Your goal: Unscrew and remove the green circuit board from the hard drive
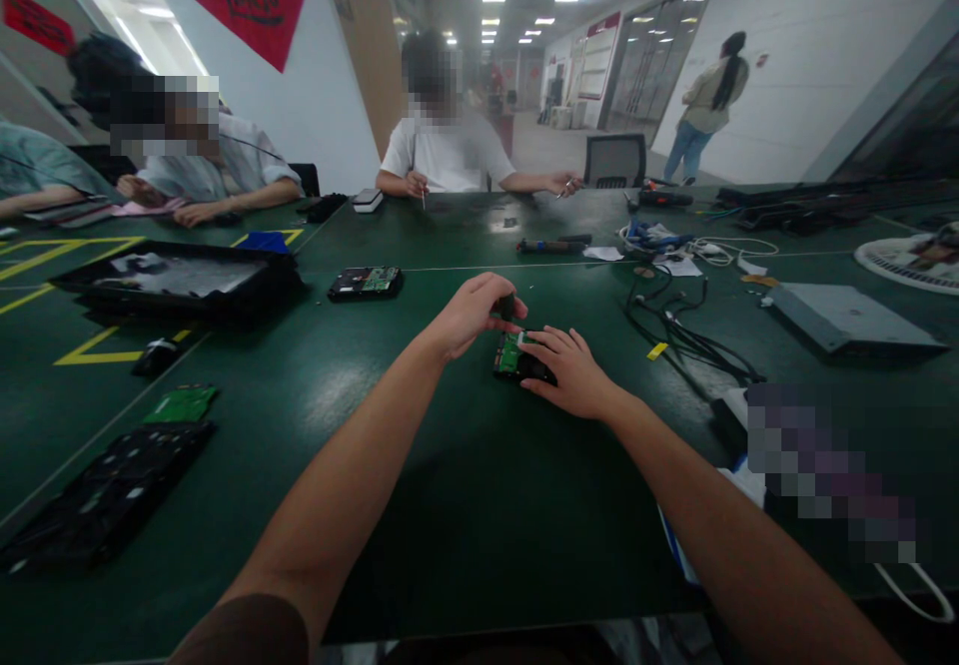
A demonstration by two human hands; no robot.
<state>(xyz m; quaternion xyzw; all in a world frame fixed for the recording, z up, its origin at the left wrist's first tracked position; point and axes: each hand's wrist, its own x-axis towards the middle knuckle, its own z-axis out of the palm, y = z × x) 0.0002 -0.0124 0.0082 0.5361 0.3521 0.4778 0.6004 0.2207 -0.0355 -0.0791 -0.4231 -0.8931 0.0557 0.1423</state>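
A hard drive (509,356) lies on the green table with its green circuit board facing up. My right hand (570,373) holds it from the right, fingers over the top and far side, thumb along the near edge. These fingers hide much of the drive. Above its far left edge, my left hand (474,318) is closed around a small dark handle-like piece (507,306). The fingers cover most of that piece, and its tip cannot be made out.
Another hard drive (365,283) lies farther left, near a black tray (180,281). At near left are a green board (181,403) and dark drive parts (112,490). Cables (681,335) and a grey metal box (854,318) are on the right. A person (446,151) sits opposite.
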